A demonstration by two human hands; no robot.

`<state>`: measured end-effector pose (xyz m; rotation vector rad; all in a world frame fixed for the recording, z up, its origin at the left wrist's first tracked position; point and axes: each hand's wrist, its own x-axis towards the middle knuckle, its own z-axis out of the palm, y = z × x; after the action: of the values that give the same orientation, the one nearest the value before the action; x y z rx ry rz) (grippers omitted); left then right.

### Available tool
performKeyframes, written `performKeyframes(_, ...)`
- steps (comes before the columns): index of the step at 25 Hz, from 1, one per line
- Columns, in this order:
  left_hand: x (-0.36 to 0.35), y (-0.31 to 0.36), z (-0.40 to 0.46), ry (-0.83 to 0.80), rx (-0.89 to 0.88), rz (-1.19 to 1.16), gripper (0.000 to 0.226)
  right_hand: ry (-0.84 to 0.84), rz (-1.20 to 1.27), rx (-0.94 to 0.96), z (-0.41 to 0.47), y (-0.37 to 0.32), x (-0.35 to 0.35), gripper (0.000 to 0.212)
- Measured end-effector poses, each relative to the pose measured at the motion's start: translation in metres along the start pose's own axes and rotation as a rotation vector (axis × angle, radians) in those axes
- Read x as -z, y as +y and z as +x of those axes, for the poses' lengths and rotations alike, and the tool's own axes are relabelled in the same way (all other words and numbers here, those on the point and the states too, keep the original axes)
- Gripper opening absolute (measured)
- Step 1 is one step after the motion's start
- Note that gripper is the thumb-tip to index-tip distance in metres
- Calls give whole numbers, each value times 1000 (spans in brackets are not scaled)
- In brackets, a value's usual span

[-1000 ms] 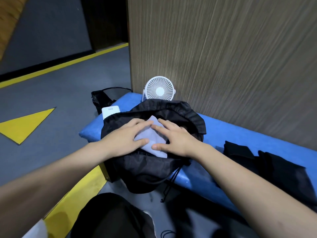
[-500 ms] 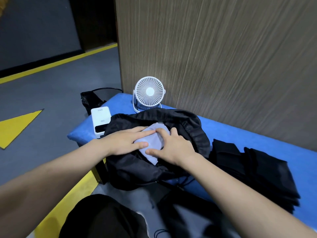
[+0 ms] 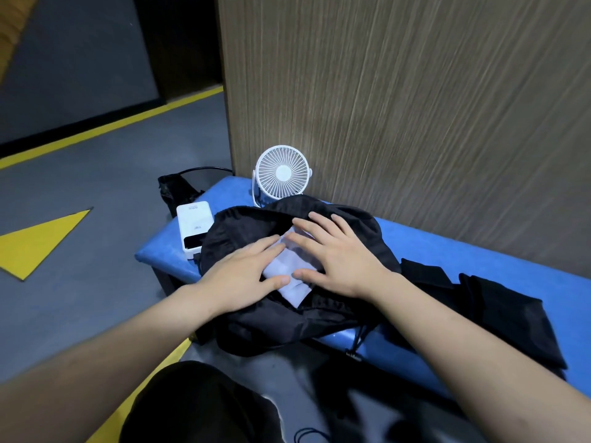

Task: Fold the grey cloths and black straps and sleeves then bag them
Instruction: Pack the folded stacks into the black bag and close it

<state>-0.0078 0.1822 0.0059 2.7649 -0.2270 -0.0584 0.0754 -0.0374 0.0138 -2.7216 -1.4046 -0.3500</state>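
Observation:
A folded grey cloth (image 3: 289, 278) lies on top of a black drawstring bag (image 3: 275, 324) at the left end of the blue bench (image 3: 479, 254). My left hand (image 3: 243, 276) lies flat on the cloth's left side, fingers spread. On the cloth's right side my right hand (image 3: 335, 254) presses down flat, fingers spread toward the bag's far rim. Neither hand grips anything. A pile of folded black straps and sleeves (image 3: 499, 311) sits on the bench to the right of the bag.
A small white fan (image 3: 281, 177) stands behind the bag against the wood-grain wall. A white power bank (image 3: 194, 230) lies at the bench's left end. Another black bag (image 3: 174, 191) sits on the grey floor beyond it. Yellow floor markings lie to the left.
Both hands have stayed flat on the grey cloth; my right hand has slid farther up toward the bag's far rim with its fingers spread wider. The camera view shifted slightly.

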Motion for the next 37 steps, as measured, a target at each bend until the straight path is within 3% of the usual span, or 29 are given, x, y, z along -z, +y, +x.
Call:
performKeyframes(4,-11,-10,6,-83,-37,58,76,-277,193,-138,-3,8,-14,78)
performKeyframes(14,-11,-19,32,-156,-12,94,74,-380,218,-272,10,13,-21,77)
performKeyframes(20,11,3,17,-108,9,99,72,-312,195,-265,-1,4,8,73)
performKeyframes(24,22,35,4,164,19,111,57,-177,153,-253,-33,5,47,66)
performKeyframes(27,21,78,-8,329,-58,-77,36,-104,173,-286,-70,25,77,52)
performKeyframes(31,-12,145,-12,270,-260,-171,45,-124,174,-396,-131,53,100,55)
performKeyframes(37,-56,196,14,218,-329,-100,61,-227,168,-470,-194,70,101,72)
